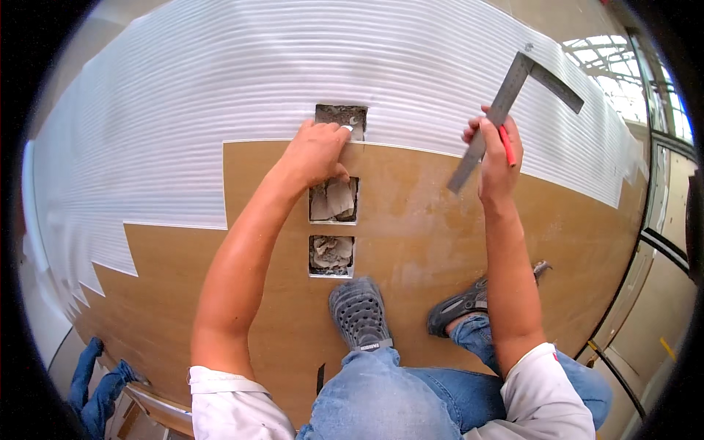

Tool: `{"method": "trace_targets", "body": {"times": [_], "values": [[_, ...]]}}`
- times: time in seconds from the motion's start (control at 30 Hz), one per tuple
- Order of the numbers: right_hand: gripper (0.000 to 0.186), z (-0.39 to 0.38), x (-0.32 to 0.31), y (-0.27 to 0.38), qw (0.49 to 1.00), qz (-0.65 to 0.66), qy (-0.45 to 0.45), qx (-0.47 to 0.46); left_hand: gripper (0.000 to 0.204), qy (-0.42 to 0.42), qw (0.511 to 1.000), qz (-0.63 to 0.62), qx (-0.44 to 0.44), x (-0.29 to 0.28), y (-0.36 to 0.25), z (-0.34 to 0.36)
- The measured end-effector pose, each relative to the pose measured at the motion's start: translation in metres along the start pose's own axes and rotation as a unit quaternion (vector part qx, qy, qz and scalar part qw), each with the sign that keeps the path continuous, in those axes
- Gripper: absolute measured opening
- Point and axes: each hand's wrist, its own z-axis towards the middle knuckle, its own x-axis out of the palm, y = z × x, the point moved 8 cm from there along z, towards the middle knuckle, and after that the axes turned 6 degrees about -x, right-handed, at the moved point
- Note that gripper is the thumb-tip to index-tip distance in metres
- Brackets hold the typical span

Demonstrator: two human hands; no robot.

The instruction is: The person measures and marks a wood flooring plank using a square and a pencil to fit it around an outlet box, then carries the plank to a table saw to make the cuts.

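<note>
Our right hand (501,158) grips a grey-bladed, dark-stocked try square (511,88) and a red stick (507,145) above ribbed white sheeting (411,81); whether our left hand (317,152), at the top cutout (337,114), grips anything, we cannot tell.

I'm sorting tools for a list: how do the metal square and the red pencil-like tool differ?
The metal square is grey; the pencil-like tool is red.
The square has two arms meeting at a corner; the tool's visible part is one straight stick.
The square shows far longer than the tool.
Both are in the right hand.
</note>
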Motion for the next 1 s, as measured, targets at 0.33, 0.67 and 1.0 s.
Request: {"method": "trace_targets", "body": {"times": [0.33, 0.67, 1.0], "values": [[0.026, 0.049, 0.076, -0.003, 0.992, -0.029, 0.117, 0.035, 0.052, 0.05, 0.998, 0.004, -0.044, -0.003, 0.001, 0.016], [0.027, 0.1, 0.166, -0.05, 0.97, -0.129, 0.202, -0.041, 0.047, -0.019, 0.999, 0.007, -0.044, -0.02, 0.009, 0.002], [0.032, 0.076, 0.208, -0.062, 0.938, 0.0, 0.341, 0.066, 0.035, -0.156, 0.938, -0.286, -0.12, -0.026, 0.072, -0.026]]}}
